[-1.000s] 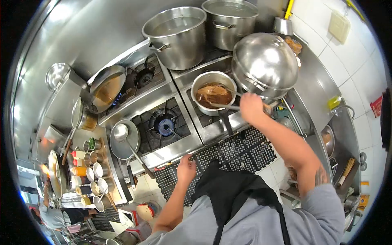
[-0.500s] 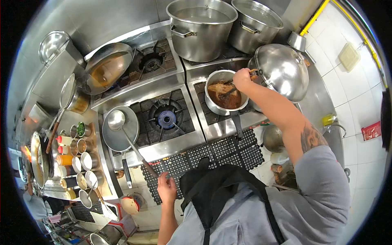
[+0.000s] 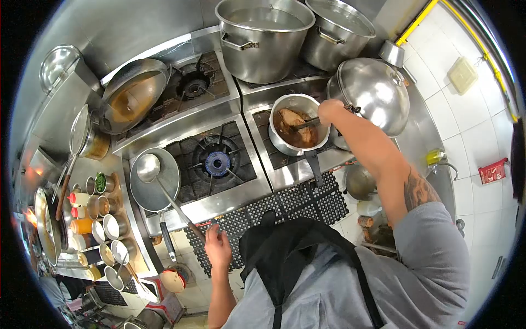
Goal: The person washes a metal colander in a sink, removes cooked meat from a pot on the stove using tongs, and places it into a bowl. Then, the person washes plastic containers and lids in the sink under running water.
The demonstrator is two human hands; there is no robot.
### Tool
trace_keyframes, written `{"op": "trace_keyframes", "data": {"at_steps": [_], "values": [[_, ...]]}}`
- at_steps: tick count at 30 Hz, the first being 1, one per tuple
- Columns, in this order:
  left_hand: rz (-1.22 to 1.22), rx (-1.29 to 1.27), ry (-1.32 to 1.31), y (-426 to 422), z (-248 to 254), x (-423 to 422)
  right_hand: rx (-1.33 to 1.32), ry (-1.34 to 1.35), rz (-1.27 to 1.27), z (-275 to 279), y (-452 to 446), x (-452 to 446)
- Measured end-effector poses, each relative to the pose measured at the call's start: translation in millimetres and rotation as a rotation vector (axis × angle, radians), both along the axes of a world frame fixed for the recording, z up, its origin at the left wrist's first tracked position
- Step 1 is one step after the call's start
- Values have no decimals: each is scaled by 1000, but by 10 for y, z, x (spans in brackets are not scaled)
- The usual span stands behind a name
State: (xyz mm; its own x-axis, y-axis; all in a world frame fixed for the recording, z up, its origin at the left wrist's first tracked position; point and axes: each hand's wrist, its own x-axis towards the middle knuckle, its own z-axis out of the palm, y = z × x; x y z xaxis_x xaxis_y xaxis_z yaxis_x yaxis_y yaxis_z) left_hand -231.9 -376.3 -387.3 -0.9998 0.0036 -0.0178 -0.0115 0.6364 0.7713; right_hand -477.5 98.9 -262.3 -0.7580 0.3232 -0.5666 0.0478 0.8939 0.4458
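My right hand [image 3: 332,113] is closed round a dark, long-handled utensil [image 3: 307,124] whose far end reaches into a saucepan [image 3: 275,143]; its exact kind I cannot make out. Against that end, in brown liquid, lies a pale brown piece of meat [image 3: 293,118]. My left hand [image 3: 218,249], fingers loosely bent and apart, is beside the handle tip of a ladle [image 3: 148,168]; whether they touch I cannot tell. The ladle's bowl rests in a grey frying pan [image 3: 143,193].
A burner [image 3: 217,163] shows between the pan and saucepan. Two stockpots [image 3: 263,55] stand behind, with a domed steel lid [image 3: 378,96] at right. A wok [image 3: 134,101] sits back left. Sauce bottles and small containers [image 3: 112,226] line the left counter.
The meat has turned and shows more above the liquid. My right hand has shifted lower over the saucepan with the utensil. The view has moved slightly; my left hand stays by the ladle handle.
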Motion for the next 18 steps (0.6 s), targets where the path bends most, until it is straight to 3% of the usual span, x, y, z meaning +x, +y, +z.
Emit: {"op": "trace_keyframes", "data": {"at_steps": [5, 6, 12, 16, 18], "values": [[-47, -4, 37, 80, 24, -124, -83, -15, -138, -365, 179, 264], [-52, -4, 25, 96, 37, -129, -96, 96, -208, -368, 164, 368], [-70, -6, 2, 152, 11, -149, -212, 68, -337, -277, 252, 723], [-84, 25, 88, 184, 62, -180, -456, 110, -224, -1006, 827, 908], [-102, -14, 139, 205, 135, -199, -517, 152, -436, -756, 639, 1054]]}}
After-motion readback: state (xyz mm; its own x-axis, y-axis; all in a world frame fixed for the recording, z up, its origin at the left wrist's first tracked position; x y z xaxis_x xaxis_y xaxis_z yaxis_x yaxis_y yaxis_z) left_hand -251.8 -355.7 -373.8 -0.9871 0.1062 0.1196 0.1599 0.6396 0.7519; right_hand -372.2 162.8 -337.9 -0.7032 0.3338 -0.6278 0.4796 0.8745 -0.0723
